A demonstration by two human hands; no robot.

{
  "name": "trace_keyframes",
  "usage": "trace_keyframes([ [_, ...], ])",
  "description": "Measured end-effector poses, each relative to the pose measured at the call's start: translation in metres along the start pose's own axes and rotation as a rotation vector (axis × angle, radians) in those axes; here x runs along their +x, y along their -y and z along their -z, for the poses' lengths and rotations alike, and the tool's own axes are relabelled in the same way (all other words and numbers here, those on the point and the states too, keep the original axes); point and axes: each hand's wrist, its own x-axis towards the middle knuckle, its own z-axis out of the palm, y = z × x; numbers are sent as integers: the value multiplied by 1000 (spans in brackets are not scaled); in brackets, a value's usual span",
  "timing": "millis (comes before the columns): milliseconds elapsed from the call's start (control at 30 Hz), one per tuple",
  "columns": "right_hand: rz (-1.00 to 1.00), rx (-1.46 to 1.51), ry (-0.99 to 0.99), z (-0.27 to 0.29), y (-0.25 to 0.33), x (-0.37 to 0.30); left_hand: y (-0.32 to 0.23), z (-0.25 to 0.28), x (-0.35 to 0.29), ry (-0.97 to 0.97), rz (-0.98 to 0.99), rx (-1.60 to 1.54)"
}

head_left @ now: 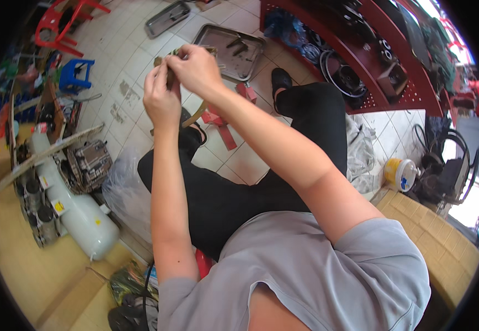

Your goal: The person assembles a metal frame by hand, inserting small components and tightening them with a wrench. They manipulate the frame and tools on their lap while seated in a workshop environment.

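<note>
Out in front of me, my left hand (162, 99) and my right hand (196, 70) meet, both with fingers closed. Between their fingertips is a brownish metal part (158, 60), mostly covered by the hands, so its exact kind does not show. Below them, a curved brass-coloured strip (195, 116) passes beside my right forearm. A red metal stand (226, 135) is on the tiled floor under the hands, partly hidden by my arm. Just beyond the right hand lies a metal tray (257, 58) with a few dark cylindrical pieces (239, 47) in it.
Another shallow tray (167, 21) lies farther off. On the left are a red plastic chair (57, 25), a blue stool (75, 75), a white tank (82, 215) and a metal casing (89, 163). A red shelf rack (383, 83) and a white tub (400, 174) stand right.
</note>
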Motion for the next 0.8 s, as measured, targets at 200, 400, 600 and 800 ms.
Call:
trace_keyframes([
  [200, -110, 140, 27, -4, 2, -4, 9, 10, 12, 100, -97, 43],
  [400, 3, 27, 5, -7, 7, -2, 7, 23, 37, 188, -83, 88],
  [600, 149, -114, 11, -3, 7, -6, 4, 29, 49, 214, -84, 113],
  [800, 331, -404, 23, 12, 21, -17, 0, 36, 56, 222, -66, 81],
])
